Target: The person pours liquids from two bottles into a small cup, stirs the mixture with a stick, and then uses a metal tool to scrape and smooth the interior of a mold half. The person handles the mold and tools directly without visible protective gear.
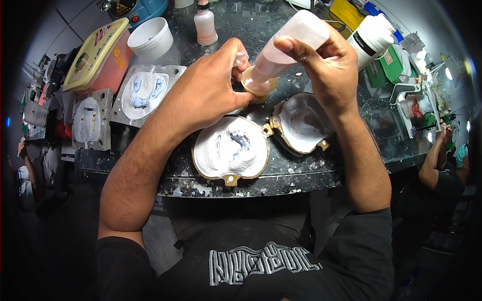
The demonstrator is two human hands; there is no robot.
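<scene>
Smooth, translucent plastic on the bottle (304, 36) here, chalky matt plaster (251, 160) in a brassy metal flask (229, 184), glossy black worktop (390, 139)!

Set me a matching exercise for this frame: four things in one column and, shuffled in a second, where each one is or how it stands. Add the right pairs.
Column one
1. Larger pink bottle
2. Small amber cup
3. Pinkish tub
4. Smaller pink bottle

Column two
A. Covered by a yellow lid
B. Standing upright, out of both hands
C. Tipped neck-down in the right hand
D. Touching the thumb of the left hand

Right pairs: 1-C, 2-D, 3-A, 4-B
</scene>
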